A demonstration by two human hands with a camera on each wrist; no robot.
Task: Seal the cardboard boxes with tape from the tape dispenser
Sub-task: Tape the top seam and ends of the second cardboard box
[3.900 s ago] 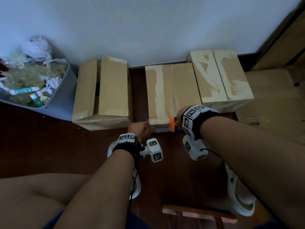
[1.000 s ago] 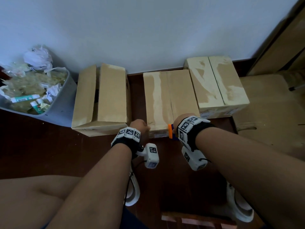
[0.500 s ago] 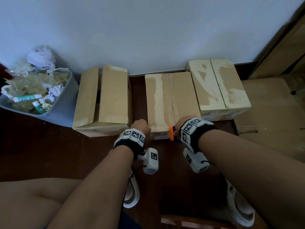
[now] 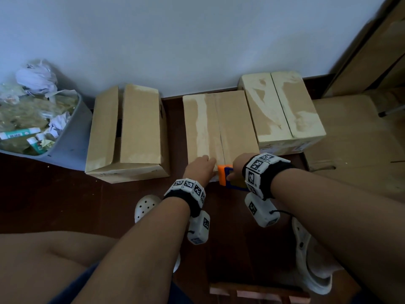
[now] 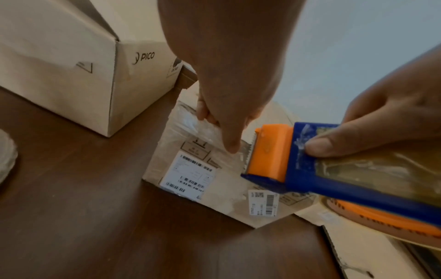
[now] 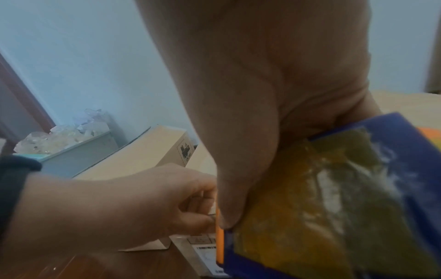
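Cardboard box: left hand has slid closer to tape dispenser.

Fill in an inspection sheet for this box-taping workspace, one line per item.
Surface: dark wooden floor.
Job's things: left box flaps ajar; middle box and right box flaps down; tape dispenser at middle box's near edge.
Clutter: grey bin heaped with crumpled paper; flattened cardboard on the right.
Hands: left hand pinches tape on middle box; right hand grips tape dispenser.
Cables: thin cords at wrist cameras.
Surroundings: pale wall.
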